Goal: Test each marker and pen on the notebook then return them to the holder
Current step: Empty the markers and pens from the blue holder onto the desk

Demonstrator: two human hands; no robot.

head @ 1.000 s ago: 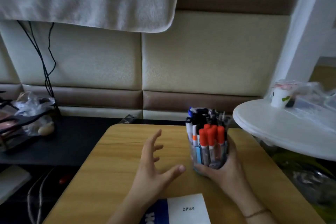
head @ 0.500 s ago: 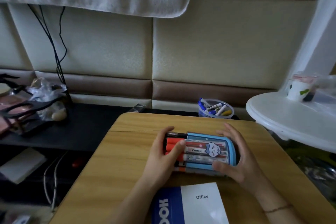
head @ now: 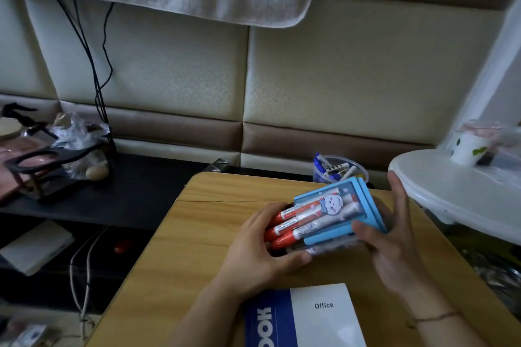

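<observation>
Above the wooden table [head: 203, 234], the blue holder [head: 342, 213] lies tipped sideways. My left hand [head: 260, 251] curls around the red-capped markers [head: 287, 227] poking from its mouth. My right hand [head: 394, 245] spreads flat-fingered against its base. Nearer me lies the closed notebook [head: 310, 318].

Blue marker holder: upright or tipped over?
Tipped over: the blue marker holder lies sideways between both hands, red-capped markers pointing left.

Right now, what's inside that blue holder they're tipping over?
The blue holder holds markers with red-orange caps, lying sideways, caps toward the left hand. Pens deeper inside, behind the blue frame, are hidden; the count cannot be told.
</observation>
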